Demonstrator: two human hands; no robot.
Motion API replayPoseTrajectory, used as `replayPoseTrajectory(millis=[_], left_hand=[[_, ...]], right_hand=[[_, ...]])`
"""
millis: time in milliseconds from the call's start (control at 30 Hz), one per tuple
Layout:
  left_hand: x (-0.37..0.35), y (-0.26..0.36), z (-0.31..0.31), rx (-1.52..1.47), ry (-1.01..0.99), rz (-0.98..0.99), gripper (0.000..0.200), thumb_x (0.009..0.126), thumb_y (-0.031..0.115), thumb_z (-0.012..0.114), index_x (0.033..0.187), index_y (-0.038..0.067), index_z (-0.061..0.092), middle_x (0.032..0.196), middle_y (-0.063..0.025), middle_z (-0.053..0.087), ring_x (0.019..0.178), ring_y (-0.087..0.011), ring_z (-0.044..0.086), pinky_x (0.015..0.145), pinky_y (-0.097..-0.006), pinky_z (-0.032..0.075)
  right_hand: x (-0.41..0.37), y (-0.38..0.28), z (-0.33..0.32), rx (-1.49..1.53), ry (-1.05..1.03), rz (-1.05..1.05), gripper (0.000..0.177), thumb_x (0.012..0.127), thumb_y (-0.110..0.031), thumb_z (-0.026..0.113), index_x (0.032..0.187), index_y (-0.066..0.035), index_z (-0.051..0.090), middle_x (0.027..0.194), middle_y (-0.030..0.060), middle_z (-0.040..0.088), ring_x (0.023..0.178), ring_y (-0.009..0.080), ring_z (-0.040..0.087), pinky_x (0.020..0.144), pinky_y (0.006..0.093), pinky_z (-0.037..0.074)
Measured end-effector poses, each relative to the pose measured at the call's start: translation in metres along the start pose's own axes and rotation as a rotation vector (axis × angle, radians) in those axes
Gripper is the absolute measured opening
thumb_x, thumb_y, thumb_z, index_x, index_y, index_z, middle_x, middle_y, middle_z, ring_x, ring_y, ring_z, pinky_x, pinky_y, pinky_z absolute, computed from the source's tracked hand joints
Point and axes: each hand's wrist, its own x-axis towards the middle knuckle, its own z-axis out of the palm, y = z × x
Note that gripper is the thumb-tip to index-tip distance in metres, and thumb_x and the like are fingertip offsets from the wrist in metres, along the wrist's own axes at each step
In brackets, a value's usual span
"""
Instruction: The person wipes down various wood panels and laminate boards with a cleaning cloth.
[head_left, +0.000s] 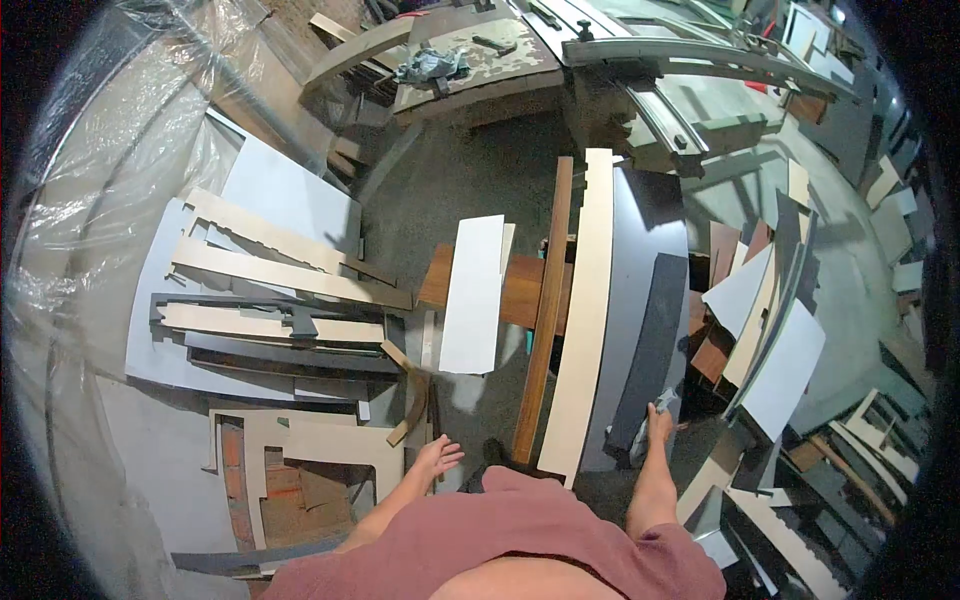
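Closed the right hand (pixel 658 425) on the near end of the dark board (pixel 655 340), seemingly to steady it beside the pale strip (pixel 585 310). Held the left hand (pixel 440 458) wide and empty near the brown strip (pixel 540 330). Rested the 2 strips across the tabletop (pixel 522 290) for support.

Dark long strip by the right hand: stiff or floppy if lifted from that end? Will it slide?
Probably stiff: the dark strip lies straight, no sag, like cut board. Lifted from the end by the right hand, it would likely feel end-heavy, being long and narrow. It lies on a smooth grey panel, so it may slide.
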Motion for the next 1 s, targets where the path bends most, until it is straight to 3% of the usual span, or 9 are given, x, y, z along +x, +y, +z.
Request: replayPoseTrajectory(millis=[133,300,400,500,700,800,900,1000], left_hand=[[-0.015,0.002,0.002,0.011,-0.06,0.013,0.056,0.088,0.034,0.036,0.129,0.001,0.015,0.129,-0.0174,0.03,0.112,-0.0331,0.04,0.096,-0.0458,0.026],[-0.014,0.0,-0.001,0.009,-0.065,0.014,0.053,0.088,0.031,0.036,0.127,0.001,0.018,0.13,-0.0185,0.028,0.111,-0.0358,0.04,0.093,-0.0459,0.03],[-0.006,0.002,-0.004,0.051,-0.07,0.017,0.051,0.088,0.029,0.035,0.127,0.001,0.018,0.13,-0.0186,0.028,0.11,-0.0357,0.04,0.091,-0.0454,0.033],[0.002,0.009,-0.002,0.114,-0.074,0.021,0.051,0.088,0.029,0.034,0.127,0.0,0.017,0.129,-0.0185,0.029,0.109,-0.0349,0.042,0.091,-0.0446,0.034],[-0.006,0.026,0.017,0.202,-0.1,0.049,0.053,0.089,0.03,0.033,0.128,-0.001,0.015,0.127,-0.0183,0.033,0.108,-0.0336,0.043,0.091,-0.0429,0.034],[-0.006,0.032,0.022,0.238,-0.108,0.054,0.053,0.088,0.029,0.033,0.128,-0.002,0.016,0.126,-0.0183,0.035,0.108,-0.0331,0.044,0.091,-0.0423,0.035],[-0.01,0.039,0.027,0.267,-0.119,0.052,0.053,0.088,0.029,0.034,0.127,-0.002,0.018,0.124,-0.0183,0.037,0.107,-0.0322,0.044,0.09,-0.041,0.036],[-0.014,0.048,0.029,0.297,-0.123,0.044,0.051,0.088,0.03,0.035,0.126,-0.002,0.021,0.124,-0.018,0.038,0.106,-0.031,0.046,0.089,-0.0396,0.038]], right_hand=[[0.001,0.003,0.0,-0.076,0.025,0.009,0.042,0.07,-0.039,0.062,0.087,0.0,0.058,0.085,0.0198,0.058,0.08,0.0353,0.055,0.068,0.0431,0.042],[0.009,0.008,0.005,-0.179,0.036,0.067,0.039,0.069,-0.036,0.063,0.083,0.0,0.058,0.082,0.0202,0.058,0.08,0.0348,0.055,0.068,0.0438,0.043],[0.003,0.012,0.0,-0.162,0.039,0.119,0.033,0.069,-0.03,0.064,0.081,0.0,0.058,0.081,0.0203,0.058,0.079,0.0357,0.055,0.068,0.0435,0.043],[-0.007,0.016,-0.006,-0.198,0.179,0.07,0.023,0.07,-0.017,0.063,0.085,0.001,0.057,0.081,0.0223,0.057,0.076,0.0364,0.056,0.064,0.0428,0.045],[-0.007,0.034,-0.01,-0.106,0.306,0.143,0.028,0.072,-0.015,0.062,0.094,-0.001,0.054,0.087,0.0209,0.057,0.079,0.0363,0.056,0.066,0.044,0.045],[-0.04,-0.004,-0.044,-0.077,0.329,0.202,0.029,0.072,-0.014,0.061,0.097,0.0,0.052,0.088,0.0201,0.058,0.08,0.0364,0.056,0.068,0.0439,0.045],[-0.036,0.018,-0.032,-0.105,0.388,0.149,0.028,0.074,-0.015,0.058,0.096,0.002,0.052,0.09,0.0202,0.058,0.08,0.0369,0.056,0.07,0.0435,0.044],[-0.054,-0.002,-0.042,-0.009,0.382,0.222,0.027,0.077,-0.018,0.054,0.095,0.002,0.052,0.09,0.0212,0.057,0.081,0.037,0.055,0.071,0.0434,0.043]])
